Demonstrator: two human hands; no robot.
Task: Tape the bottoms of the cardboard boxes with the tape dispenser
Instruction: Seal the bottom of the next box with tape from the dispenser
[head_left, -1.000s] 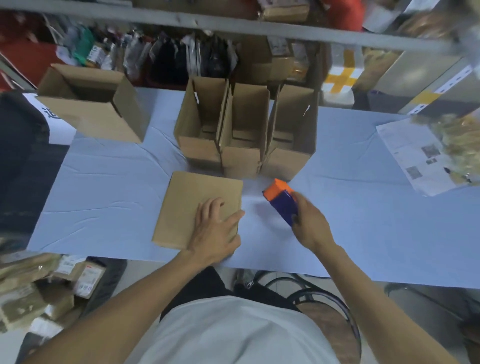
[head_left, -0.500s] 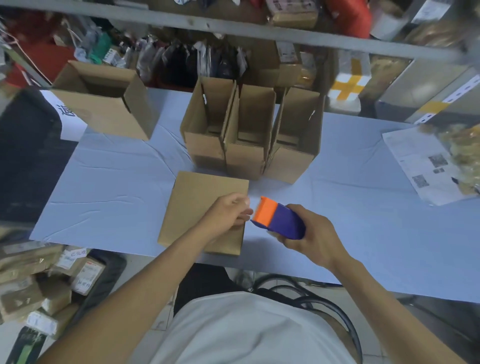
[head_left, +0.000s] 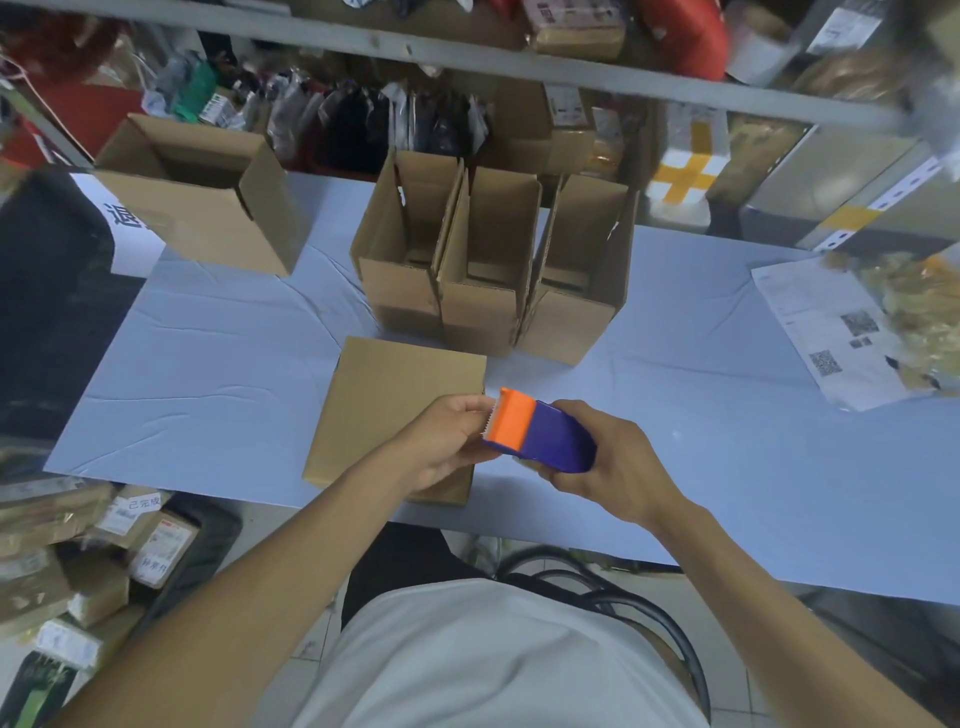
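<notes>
Readying the tape looks like the step in hand: the right hand (head_left: 618, 467) is gripping the purple body of the tape dispenser (head_left: 540, 434) above the near edge of the table (head_left: 208, 374), and the left hand (head_left: 441, 447) is curling its fingertips in at the orange cutter end, seemingly pinching for the loose tape end, though the tape itself is too faint to make out. The dispenser is lying with its long axis running left to right and slightly tilted, its toothed orange head pointing left toward the left hand. The flattened cardboard box (head_left: 395, 410) is lying flat on the table just under and behind the left hand, its longer side running away from the person. By my judgement the next move is calling for a freed tape end, then the flat box being opened and its bottom flaps folded shut. Three opened boxes (head_left: 488, 280) are standing side by side just beyond it
</notes>
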